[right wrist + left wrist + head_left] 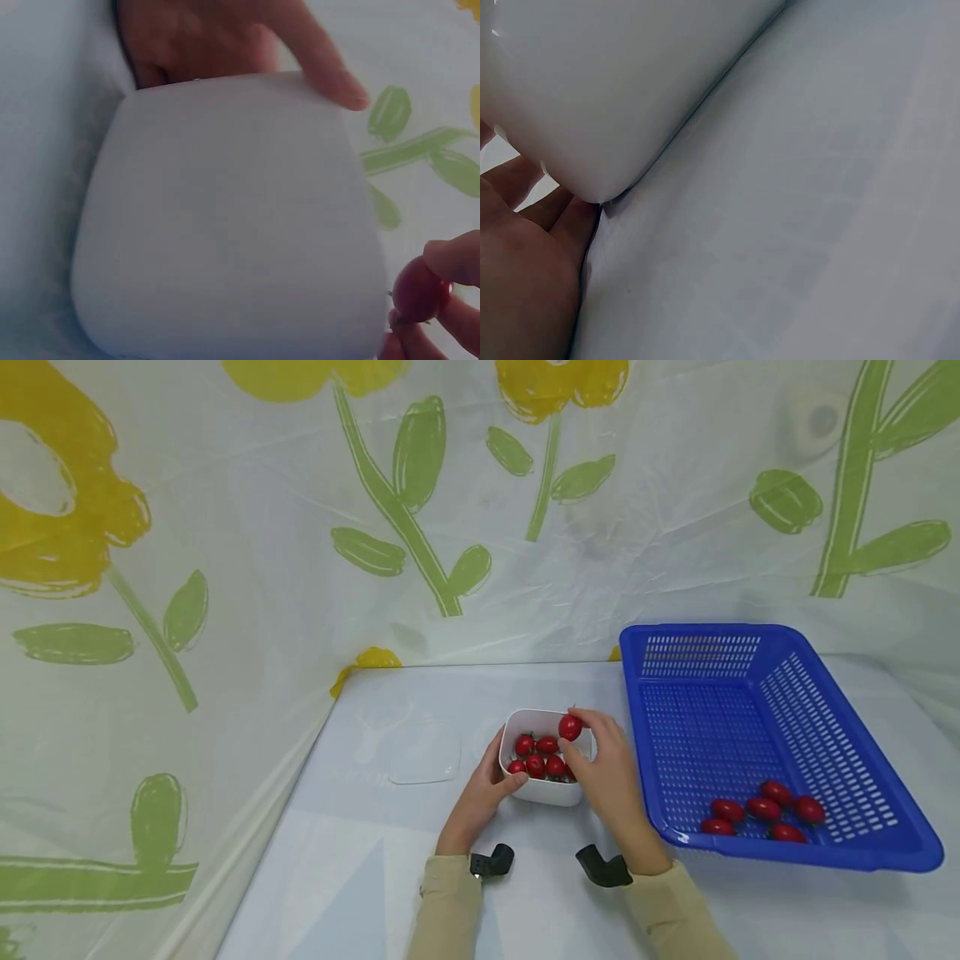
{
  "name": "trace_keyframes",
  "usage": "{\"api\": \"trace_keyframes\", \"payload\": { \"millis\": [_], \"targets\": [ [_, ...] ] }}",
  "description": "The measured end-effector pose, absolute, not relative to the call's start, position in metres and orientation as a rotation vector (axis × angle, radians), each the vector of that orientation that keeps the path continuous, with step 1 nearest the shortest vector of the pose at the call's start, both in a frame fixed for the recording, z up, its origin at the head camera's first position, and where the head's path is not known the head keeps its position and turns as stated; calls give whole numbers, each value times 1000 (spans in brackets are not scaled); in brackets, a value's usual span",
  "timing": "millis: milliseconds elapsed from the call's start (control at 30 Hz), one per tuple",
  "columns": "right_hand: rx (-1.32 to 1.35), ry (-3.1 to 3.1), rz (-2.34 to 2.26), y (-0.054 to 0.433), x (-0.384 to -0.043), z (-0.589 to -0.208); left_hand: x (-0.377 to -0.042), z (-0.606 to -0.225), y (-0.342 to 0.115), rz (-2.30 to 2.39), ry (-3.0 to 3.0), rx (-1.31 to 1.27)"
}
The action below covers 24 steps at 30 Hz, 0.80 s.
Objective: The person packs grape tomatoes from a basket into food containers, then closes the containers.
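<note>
A small white square container (pixel 550 792) stands on the table with several cherry tomatoes (pixel 535 766) in it. My left hand (pixel 480 800) grips its left side, the thumb over the near rim and the fingers along the outer wall. Between the thumb and fingers of my right hand (pixel 611 777) is one red cherry tomato (pixel 570 727), held over the container's right part. In the right wrist view this pinched tomato (pixel 420 291) shows beside the container's wall (pixel 232 217), a bit of green at its end. Only the container's outer wall (pixel 622 82) and part of the left hand appear in the left wrist view.
A blue perforated basket (pixel 750 693) stands to the right, several cherry tomatoes (pixel 763 809) in its near end. Left of the container lies a flat clear lid (pixel 424 758). Behind the table hangs a flower-printed sheet (pixel 570 610).
</note>
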State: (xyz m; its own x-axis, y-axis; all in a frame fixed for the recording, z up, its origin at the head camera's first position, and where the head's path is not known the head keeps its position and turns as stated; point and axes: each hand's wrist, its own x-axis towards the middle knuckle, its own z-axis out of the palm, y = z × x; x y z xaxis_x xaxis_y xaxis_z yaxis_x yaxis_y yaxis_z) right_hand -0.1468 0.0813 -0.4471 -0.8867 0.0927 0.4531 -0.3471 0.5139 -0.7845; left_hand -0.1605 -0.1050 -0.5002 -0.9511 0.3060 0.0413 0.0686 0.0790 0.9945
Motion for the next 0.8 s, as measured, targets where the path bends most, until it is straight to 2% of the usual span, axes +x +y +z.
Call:
{"api": "trace_keyframes", "payload": {
  "millis": [533,800],
  "targets": [
    [120,-2376,1227,81,-157,-472,-161,-503,-105,2004,2153,409],
    [103,-2372,1187,81,-160,-476,-161,-500,-106,2032,2092,505]
  ]
}}
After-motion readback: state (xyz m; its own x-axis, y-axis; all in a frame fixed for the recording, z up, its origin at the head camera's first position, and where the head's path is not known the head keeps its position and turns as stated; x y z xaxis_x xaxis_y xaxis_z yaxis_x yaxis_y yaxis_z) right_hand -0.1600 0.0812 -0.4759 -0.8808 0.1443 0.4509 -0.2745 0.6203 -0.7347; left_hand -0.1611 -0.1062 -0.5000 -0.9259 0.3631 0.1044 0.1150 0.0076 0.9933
